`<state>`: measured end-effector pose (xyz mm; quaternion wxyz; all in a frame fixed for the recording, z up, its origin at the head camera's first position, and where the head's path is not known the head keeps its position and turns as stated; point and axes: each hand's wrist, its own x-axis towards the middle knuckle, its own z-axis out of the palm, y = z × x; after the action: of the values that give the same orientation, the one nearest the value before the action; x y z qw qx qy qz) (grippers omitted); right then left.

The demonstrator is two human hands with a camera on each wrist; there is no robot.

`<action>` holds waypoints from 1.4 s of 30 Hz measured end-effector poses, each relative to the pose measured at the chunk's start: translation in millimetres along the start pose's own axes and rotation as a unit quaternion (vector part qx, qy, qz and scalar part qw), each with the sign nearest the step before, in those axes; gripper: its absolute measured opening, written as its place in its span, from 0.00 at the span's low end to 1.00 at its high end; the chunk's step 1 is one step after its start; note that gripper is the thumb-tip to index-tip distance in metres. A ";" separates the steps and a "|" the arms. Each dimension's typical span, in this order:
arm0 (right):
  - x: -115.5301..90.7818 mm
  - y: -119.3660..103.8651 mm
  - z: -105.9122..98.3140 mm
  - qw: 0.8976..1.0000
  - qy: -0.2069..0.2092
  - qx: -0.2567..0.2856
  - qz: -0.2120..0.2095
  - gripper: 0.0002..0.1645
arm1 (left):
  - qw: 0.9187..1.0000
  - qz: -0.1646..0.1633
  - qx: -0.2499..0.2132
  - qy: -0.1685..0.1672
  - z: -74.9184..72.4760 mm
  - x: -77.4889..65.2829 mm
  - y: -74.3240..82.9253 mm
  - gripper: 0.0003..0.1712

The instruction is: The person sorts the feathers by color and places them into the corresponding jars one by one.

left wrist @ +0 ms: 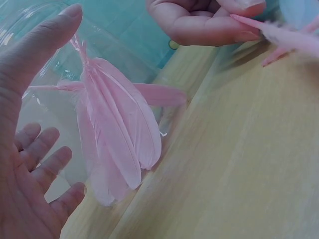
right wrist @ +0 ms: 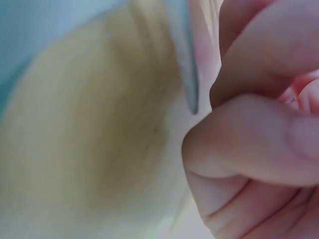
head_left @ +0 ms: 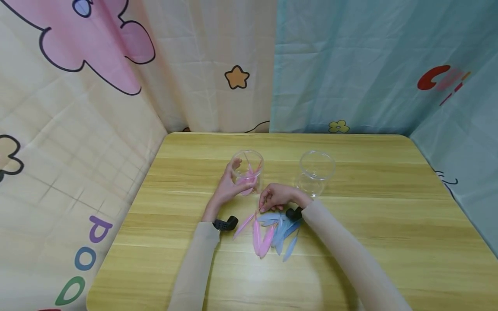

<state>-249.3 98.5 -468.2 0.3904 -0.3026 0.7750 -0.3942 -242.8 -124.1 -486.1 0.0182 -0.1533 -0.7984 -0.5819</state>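
The person is wearing plain, light beige long sleeves, the left sleeve (head_left: 194, 268) and right sleeve (head_left: 346, 246) both ending near the wrists, where a black left wrist camera (head_left: 227, 223) and a matching black right wrist camera (head_left: 294, 214) are showing rounded casings.

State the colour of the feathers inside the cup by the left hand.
Pink; those feathers show best in the left wrist view.

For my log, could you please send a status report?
Left hand holding clear plastic cup, pink feathers inside. Right hand at pink feather quill, grip unclear. Possible snag: blue feathers close by.
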 end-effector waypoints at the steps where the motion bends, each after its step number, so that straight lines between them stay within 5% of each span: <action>1: -0.3 0.9 -0.2 1.000 0.001 0.004 0.000 0.03 | 1.000 0.001 0.000 0.000 0.0 0.2 0.1 0.58; 12: -8.5 0.9 -3.1 1.000 0.015 0.005 -0.027 0.06 | 1.000 -0.010 -0.006 -0.003 1.3 -0.7 0.1 0.60; 20: -38.4 -30.1 -20.9 0.992 0.089 0.032 -0.085 0.11 | 1.000 -0.002 0.006 -0.002 -0.1 2.2 0.8 0.58; 26: -66.8 -70.4 -41.7 0.968 0.219 0.036 -0.121 0.11 | 1.000 0.013 -0.003 -0.005 -1.6 2.8 0.7 0.57; 32: -86.7 -95.5 -61.3 0.931 0.352 -0.041 -0.093 0.14 | 1.000 -0.005 0.002 -0.004 -1.0 1.0 -1.1 0.59; 42: -73.4 -102.1 -58.4 0.904 0.380 -0.190 -0.049 0.09 | 1.000 -0.004 -0.005 -0.006 0.2 -0.1 -2.0 0.58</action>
<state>-244.6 125.8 -332.4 -0.0184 -0.2358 0.9089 -0.3435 -243.2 -124.4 -488.0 0.0101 -0.1536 -0.7962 -0.5851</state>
